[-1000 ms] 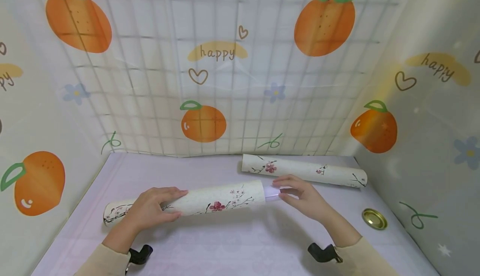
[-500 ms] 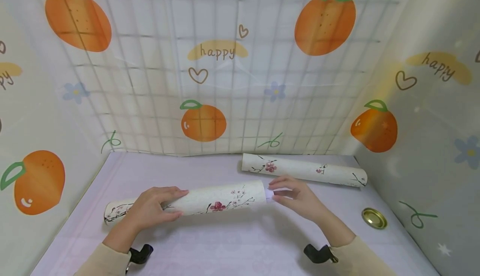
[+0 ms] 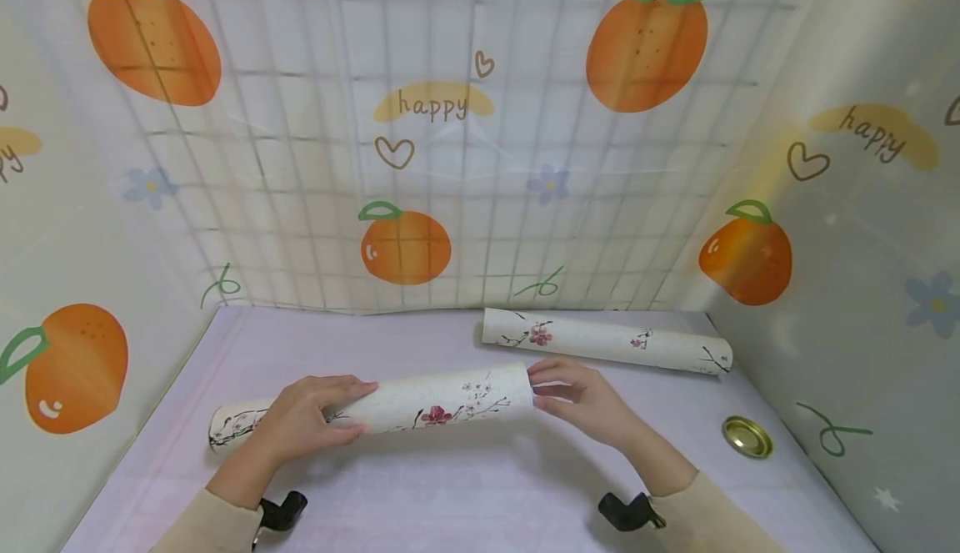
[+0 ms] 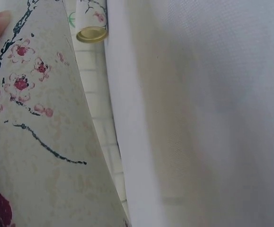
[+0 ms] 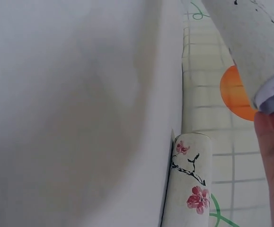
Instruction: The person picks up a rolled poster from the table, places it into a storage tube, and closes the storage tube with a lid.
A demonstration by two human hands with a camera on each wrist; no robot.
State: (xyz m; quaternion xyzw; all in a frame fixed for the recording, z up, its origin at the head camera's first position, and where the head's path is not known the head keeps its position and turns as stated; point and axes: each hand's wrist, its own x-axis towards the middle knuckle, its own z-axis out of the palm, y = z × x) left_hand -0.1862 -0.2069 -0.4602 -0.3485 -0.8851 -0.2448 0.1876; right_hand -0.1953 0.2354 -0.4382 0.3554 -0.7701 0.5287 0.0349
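Note:
In the head view, a white cardboard tube point(image 3: 450, 399) printed with plum blossom is held slightly aslant above the table. My left hand point(image 3: 307, 411) grips it left of its middle, thumb below and fingers over the top. At its right mouth is my right hand point(image 3: 581, 394), fingertips and thumb gathered round the end of a rolled lavender sheet. The right wrist view shows the sheet's edge point(image 5: 273, 89) lining the mouth, with the right fingers point(image 5: 269, 142) against it. The rest of the roll is hidden inside the tube.
A second blossom-printed tube point(image 3: 607, 342) lies at the back right; the left wrist view shows its gold end cap point(image 4: 92, 34). A round gold lid point(image 3: 747, 437) lies on the lavender-covered table point(image 3: 420, 503) at the right. Patterned cloth walls point(image 3: 300, 203) enclose the back and sides.
The lavender roll, which stuck out of the tube's right end, has slid left into it as my right hand moved left with it. My left hand and the tube have stayed put.

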